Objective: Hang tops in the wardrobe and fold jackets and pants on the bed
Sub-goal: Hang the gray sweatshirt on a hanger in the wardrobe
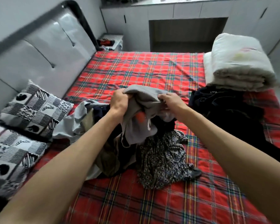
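lifting the grey top (144, 101) off the pile (152, 151); left hand (119, 101) and right hand (170, 100) each pinching its upper edge, stretched crosswise.

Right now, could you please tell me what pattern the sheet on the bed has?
The bed sheet is red plaid with dark green and yellow lines, seen in the head view.

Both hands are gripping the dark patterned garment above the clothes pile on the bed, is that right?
Not quite: in the head view the left hand and right hand grip the grey garment; the dark patterned garment lies underneath on the bed.
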A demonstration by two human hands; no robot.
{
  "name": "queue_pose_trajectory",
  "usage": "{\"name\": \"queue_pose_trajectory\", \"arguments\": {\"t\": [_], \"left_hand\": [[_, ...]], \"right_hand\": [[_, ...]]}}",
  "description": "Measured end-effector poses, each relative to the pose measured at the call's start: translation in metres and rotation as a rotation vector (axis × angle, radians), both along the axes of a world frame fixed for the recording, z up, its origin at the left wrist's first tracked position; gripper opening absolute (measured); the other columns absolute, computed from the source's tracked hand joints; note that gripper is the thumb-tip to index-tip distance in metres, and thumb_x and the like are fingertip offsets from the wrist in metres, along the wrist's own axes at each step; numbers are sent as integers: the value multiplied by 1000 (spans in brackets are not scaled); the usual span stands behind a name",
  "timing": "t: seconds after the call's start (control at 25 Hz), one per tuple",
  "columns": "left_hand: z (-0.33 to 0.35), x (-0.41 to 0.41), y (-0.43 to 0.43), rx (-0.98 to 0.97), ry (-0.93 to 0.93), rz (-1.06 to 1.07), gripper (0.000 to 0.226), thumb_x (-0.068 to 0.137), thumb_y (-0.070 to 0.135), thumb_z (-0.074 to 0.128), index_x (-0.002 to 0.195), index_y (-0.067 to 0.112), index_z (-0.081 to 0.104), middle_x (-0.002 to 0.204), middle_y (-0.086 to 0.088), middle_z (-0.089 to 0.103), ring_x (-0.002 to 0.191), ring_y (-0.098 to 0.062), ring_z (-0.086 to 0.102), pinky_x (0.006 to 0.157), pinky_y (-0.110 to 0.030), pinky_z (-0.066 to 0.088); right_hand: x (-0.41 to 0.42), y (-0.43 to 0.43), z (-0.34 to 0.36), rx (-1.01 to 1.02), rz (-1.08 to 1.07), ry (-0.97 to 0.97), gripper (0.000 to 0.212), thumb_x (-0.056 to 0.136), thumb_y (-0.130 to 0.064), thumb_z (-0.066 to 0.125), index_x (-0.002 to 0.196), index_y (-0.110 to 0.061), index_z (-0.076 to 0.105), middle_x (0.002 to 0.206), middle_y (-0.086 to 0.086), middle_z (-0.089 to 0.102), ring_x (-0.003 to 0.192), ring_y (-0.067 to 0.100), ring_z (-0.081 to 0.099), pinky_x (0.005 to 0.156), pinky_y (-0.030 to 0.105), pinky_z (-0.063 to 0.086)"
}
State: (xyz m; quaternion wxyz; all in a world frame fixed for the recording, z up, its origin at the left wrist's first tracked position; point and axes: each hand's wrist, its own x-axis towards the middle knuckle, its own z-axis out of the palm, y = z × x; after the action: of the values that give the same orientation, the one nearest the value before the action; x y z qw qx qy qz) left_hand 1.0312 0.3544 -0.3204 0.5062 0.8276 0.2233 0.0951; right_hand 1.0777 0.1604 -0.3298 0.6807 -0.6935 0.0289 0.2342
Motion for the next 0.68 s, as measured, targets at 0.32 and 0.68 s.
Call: {"name": "queue_pose_trajectory", "arguments": {"t": [0.32, 0.68], "left_hand": [[170, -20, -19, -501, -489, -5, 12, 86, 9, 60, 91, 7, 70, 94, -17, 71, 87, -25, 66, 83, -36, 55], [176, -60, 18, -724, -270, 166, 25, 98, 19, 53, 103, -2, 66, 101, -19, 70, 89, -30, 68, 80, -40, 58]], "right_hand": [[-20, -13, 68, 228, 85, -460, 38, 94, -24, 64, 129, -20, 52, 118, 2, 63, 100, 1, 63, 85, 17, 49], [-33, -19, 26, -431, 18, -511, 25, 90, -32, 61, 68, -20, 62, 63, 3, 67, 65, 29, 68, 69, 50, 56]]}}
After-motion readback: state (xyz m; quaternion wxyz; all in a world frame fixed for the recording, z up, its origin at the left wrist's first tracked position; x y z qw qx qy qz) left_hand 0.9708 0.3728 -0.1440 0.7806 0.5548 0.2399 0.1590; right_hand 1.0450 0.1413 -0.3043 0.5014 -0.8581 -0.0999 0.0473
